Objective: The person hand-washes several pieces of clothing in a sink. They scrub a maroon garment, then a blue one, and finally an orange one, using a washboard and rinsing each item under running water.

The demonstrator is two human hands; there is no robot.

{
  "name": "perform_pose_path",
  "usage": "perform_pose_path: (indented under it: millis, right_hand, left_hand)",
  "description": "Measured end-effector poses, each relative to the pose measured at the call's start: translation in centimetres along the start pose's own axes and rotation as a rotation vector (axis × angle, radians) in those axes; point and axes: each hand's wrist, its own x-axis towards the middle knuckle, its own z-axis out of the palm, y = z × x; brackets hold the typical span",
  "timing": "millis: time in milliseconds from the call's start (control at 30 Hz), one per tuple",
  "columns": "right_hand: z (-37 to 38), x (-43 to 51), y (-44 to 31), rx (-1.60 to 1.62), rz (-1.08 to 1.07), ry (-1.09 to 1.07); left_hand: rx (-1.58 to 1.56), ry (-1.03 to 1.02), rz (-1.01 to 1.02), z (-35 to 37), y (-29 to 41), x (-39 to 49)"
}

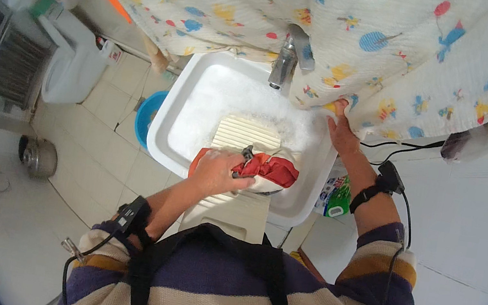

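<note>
A bundled fabric item in red, off-white and orange lies on a cream ridged washboard. My left hand is over its left part, fingers curled onto the cloth. The washboard slopes out of a white basin of sudsy water, its lower end close to my body. At the basin's right rim, my right hand has its fingers at the lower edge of a patterned cloth curtain and seems to grip it. Some of the curtain droops over the basin's back right corner.
A chrome faucet juts over the basin's back edge. Left of the basin, a blue tub sits on the tiled floor, with a white toilet and a metal pot farther off. A green-and-white detergent package stands at right.
</note>
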Motion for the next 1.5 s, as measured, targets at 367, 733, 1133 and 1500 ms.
perform_pose_path:
  millis: [367, 733, 1133, 1500]
  right_hand:
    - [5.6, 2.4, 1.8, -0.223, -0.089, -0.074]
    - [-1.3, -4.2, -2.7, 0.237, -0.213, 0.002]
    - [-11.5, -10.1, -12.8, 2.223, 0.713, -0.443]
    - [-19.7, -6.6, -17.4, 2.332, 0.321, -0.300]
  left_hand:
    - [-0.150, 0.026, -0.040, -1.4, 0.7, -7.1]
    - [-0.673, 0.137, -0.300, -1.6, 0.9, -8.8]
    - [-1.348, 0.359, 0.043, -15.7, 8.8, -9.7]
    - [-1.270, 0.069, 0.303, -23.3, 18.4, -7.9]
